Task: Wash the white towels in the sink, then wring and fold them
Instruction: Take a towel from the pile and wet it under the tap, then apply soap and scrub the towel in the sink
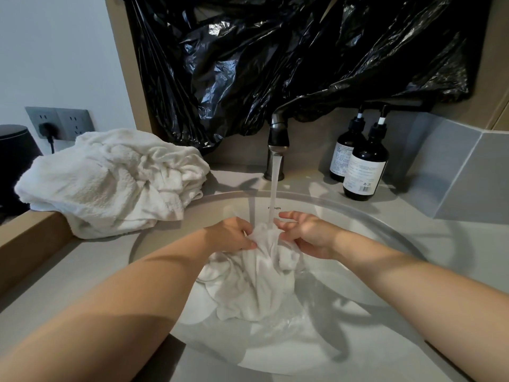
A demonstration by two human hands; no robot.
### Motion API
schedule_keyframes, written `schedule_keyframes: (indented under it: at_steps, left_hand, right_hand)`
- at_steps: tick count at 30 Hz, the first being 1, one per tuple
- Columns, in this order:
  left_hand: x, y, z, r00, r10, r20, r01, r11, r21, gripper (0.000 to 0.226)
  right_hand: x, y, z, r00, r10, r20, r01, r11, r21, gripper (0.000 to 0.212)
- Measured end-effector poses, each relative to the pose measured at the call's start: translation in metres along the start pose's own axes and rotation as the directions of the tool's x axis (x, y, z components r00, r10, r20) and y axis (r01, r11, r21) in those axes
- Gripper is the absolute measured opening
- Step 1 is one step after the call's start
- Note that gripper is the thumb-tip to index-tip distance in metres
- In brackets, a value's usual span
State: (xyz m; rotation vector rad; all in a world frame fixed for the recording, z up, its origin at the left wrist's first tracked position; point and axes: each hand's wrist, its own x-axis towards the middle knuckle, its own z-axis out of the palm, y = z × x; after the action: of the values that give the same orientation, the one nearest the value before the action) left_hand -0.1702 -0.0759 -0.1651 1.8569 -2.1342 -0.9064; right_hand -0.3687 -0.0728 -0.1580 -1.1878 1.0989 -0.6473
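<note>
Left hand (234, 234): fingers curled, pinching the gathered top of the wet towel (256, 279) from the left.
Right hand (309, 238): grips the same bunch from the right, upper fingers partly lifted.
Wet towel: in the sink (374, 260), its top under the water (275, 188), its folds hanging to the basin floor.
Tap (278, 139): at the rear edge of the tabletop (82, 260), running.
Towel pile (110, 180): on the tabletop's left side, reaching the sink rim.
Bottles (363, 169): two, dark, near the right rear corner.
Plastic sheet (275, 64): black, on the wall behind the tap.
</note>
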Motion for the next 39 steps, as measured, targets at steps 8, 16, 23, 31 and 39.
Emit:
schedule_keyframes:
  at_steps: [8, 16, 23, 31, 39]
  left_hand:
    - [-0.003, 0.000, -0.011, 0.996, -0.031, -0.085, -0.004, 0.923, -0.386, 0.031]
    - [0.000, 0.002, -0.012, 0.968, -0.070, -0.240, -0.026, 0.927, -0.373, 0.019]
    - [-0.005, -0.022, -0.021, 0.992, -0.095, 0.088, 0.081, 0.986, 0.148, 0.023]
    - [-0.011, -0.016, -0.012, 0.985, -0.081, 0.155, 0.061, 0.989, 0.136, 0.038]
    - [-0.011, -0.014, -0.021, 0.979, -0.056, 0.194, 0.012, 0.976, 0.218, 0.046]
  right_hand:
    - [-0.006, -0.006, -0.013, 0.994, 0.111, -0.013, -0.111, 0.975, -0.194, 0.015]
    - [-0.023, -0.017, -0.029, 0.988, 0.018, -0.152, -0.039, 0.990, -0.136, 0.006]
    - [-0.023, -0.033, -0.017, 0.777, -0.506, -0.374, 0.201, 0.763, -0.614, 0.022]
    - [-0.041, -0.090, 0.008, 0.502, -0.808, -0.309, 0.387, 0.529, -0.755, 0.048]
    - [-0.019, -0.144, 0.003, 0.608, -0.786, -0.107, -0.031, 0.111, -0.993, 0.074]
